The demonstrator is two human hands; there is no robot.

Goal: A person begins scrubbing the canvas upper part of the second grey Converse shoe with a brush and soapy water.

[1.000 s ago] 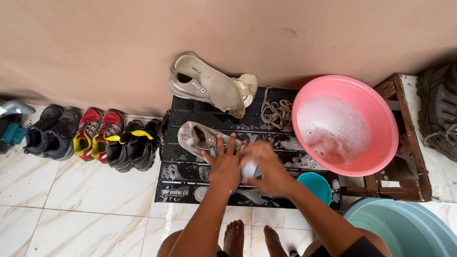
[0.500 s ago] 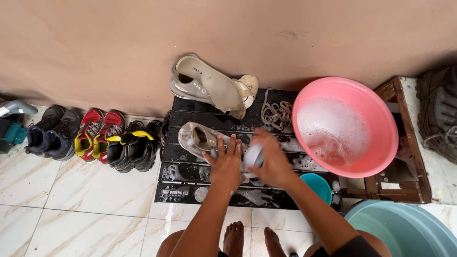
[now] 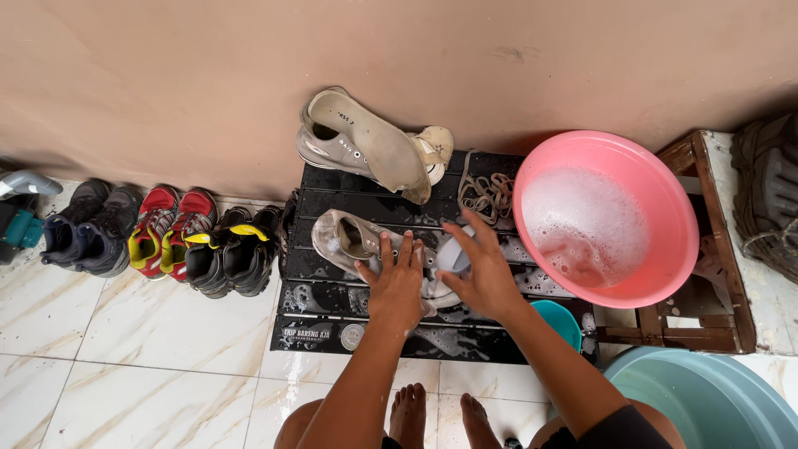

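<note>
A wet grey sneaker (image 3: 345, 239) lies on its side on a black slatted mat (image 3: 332, 303). My left hand (image 3: 396, 283) presses flat on the sneaker's middle, fingers spread. My right hand (image 3: 480, 270) grips a pale scrubbing brush (image 3: 453, 252) at the sneaker's right end. A pink basin (image 3: 665, 199) of soapy water sits just right of my right hand. Two more grey sneakers (image 3: 366, 145) lean against the wall behind the mat, with loose laces (image 3: 486, 193) beside them.
Several pairs of shoes (image 3: 158, 233) line the wall at left on the marble tile floor (image 3: 125, 357). A small teal bowl (image 3: 559, 320) sits by my right forearm, a large blue-green tub (image 3: 706, 399) at lower right, a wooden crate (image 3: 706, 249) under the basin. My bare feet (image 3: 440, 420) are below.
My right hand with the brush has slid right along the sneaker, toward the pink basin. My left hand has stayed pressed on the sneaker.
</note>
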